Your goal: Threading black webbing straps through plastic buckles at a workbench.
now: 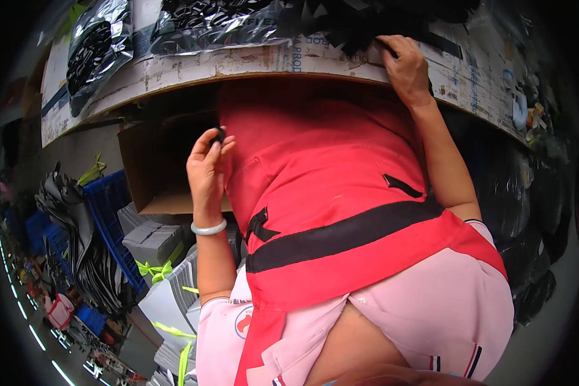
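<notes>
My left hand (207, 164) is raised in front of the red apron (341, 180), a pale bangle (208, 228) on its wrist. Pinched between its thumb and fingers is a small black rolled piece (219, 135), its kind too small to make out. At the table's near edge, my right hand (406, 69) has its fingers curled closed on the end of a black strip (387, 49). That strip belongs to a dark heap of flat black strips (354, 29), where single pieces are hard to tell apart.
Bags of black pieces (100, 48) lie on the worn, cardboard-covered table (251, 64). Below it, at left, stands an open carton (167, 161). Beside that are a blue crate (116, 219), hanging black-and-grey strips (83, 238) and grey bundles (151, 241) tied with yellow-green bands. Dark plastic bags (514, 212) sit at right.
</notes>
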The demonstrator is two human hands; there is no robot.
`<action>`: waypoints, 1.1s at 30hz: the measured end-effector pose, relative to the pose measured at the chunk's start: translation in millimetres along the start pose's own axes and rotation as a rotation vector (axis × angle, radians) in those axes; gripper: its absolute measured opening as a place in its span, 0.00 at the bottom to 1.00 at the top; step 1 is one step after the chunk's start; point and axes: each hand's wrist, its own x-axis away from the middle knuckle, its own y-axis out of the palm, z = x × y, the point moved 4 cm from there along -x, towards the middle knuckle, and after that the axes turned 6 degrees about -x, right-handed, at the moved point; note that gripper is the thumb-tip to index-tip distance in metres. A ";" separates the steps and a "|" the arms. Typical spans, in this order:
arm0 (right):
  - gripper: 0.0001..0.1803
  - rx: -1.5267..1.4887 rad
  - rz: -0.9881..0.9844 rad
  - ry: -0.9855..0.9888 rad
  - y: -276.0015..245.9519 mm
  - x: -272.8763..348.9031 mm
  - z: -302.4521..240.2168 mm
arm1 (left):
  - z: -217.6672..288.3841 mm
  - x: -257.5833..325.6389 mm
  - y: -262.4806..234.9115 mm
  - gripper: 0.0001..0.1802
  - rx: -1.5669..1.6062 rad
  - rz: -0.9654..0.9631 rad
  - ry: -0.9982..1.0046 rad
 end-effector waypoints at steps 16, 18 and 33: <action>0.10 -1.077 -0.770 0.592 31.2 36.4 -135.2 | -15.7 -2.2 94.0 0.15 -0.226 -0.223 0.035; 0.11 -1.085 -0.831 0.655 37.1 38.5 -137.5 | -18.2 -3.8 92.4 0.10 -0.283 -0.196 0.025; 0.13 -1.260 -0.860 0.943 50.1 50.9 -134.0 | 3.0 0.8 109.3 0.11 -0.796 -0.171 0.582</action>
